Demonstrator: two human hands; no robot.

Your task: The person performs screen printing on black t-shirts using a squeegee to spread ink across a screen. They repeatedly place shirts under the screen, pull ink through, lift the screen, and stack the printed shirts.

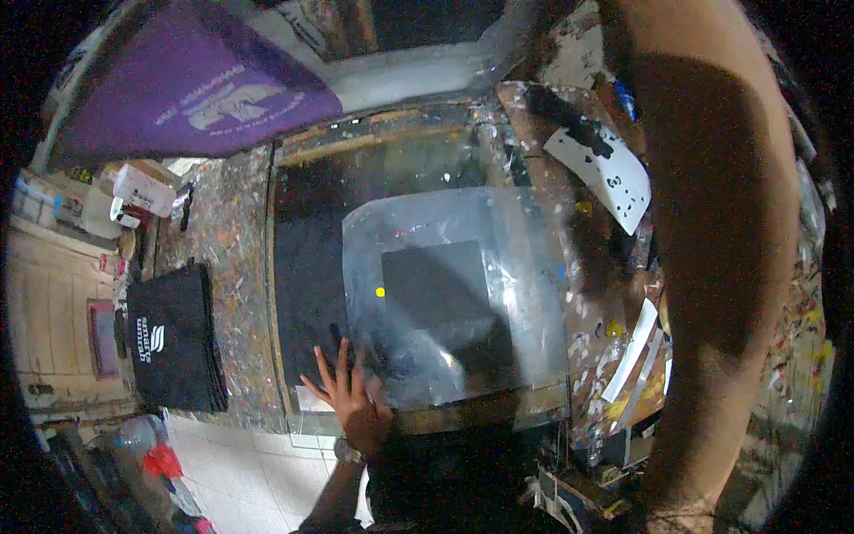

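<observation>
My left hand (353, 398) is open with its fingers spread, at the near edge of a dark work panel (307, 267) and by the lower left corner of a clear plastic sheet (374, 236). It holds nothing that I can see. Under or within the sheet shows a dark rectangle (436, 280). A small yellow dot (381, 292) shows near the rectangle's left side. My right arm (712, 267) rises large and close along the right side; its hand is outside the picture.
Left on the paint-spattered table (240, 267) lies a stack of black fabric (178, 338) with a white print. Behind it stands a white bottle (144, 190). Purple fabric (205, 80) hangs at the far left. At right lie a black-stained white sheet (614, 182) and white strips (632, 351).
</observation>
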